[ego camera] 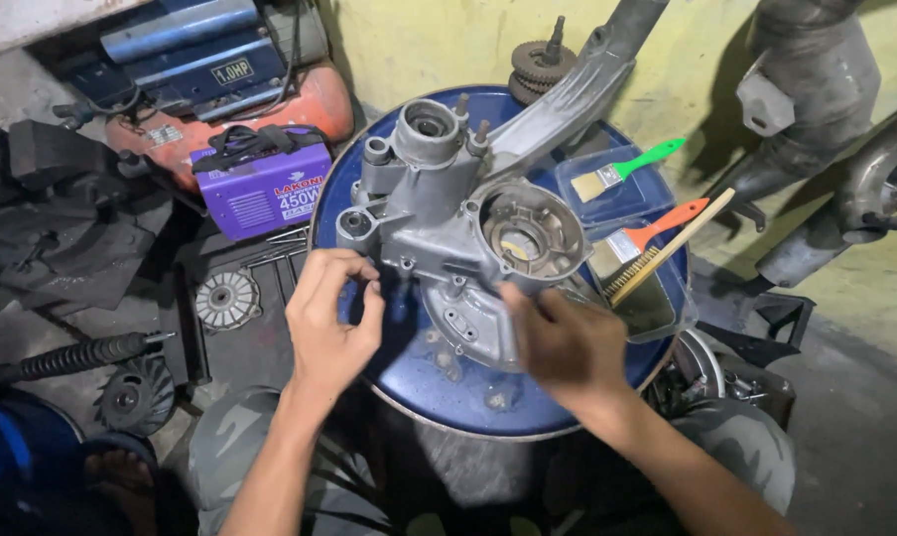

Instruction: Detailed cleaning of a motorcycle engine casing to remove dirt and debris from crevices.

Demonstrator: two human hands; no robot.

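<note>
A grey cast-metal engine casing [458,213] with a long arm lies on top of a blue drum [528,402]. My left hand [329,318] hovers at the casing's near left side, fingers curled as if pinching something small that I cannot make out. My right hand [568,342] rests on the casing's near edge, below its round bearing opening [528,233]. Whether this hand grips anything is not clear.
A clear plastic tray [657,298] on the drum's right holds a green-handled brush [627,171], an orange-handled brush [647,238] and a wire brush [667,248]. A purple welding machine [265,189], an orange compressor [270,114], gears [540,62] and dark parts lie on the floor.
</note>
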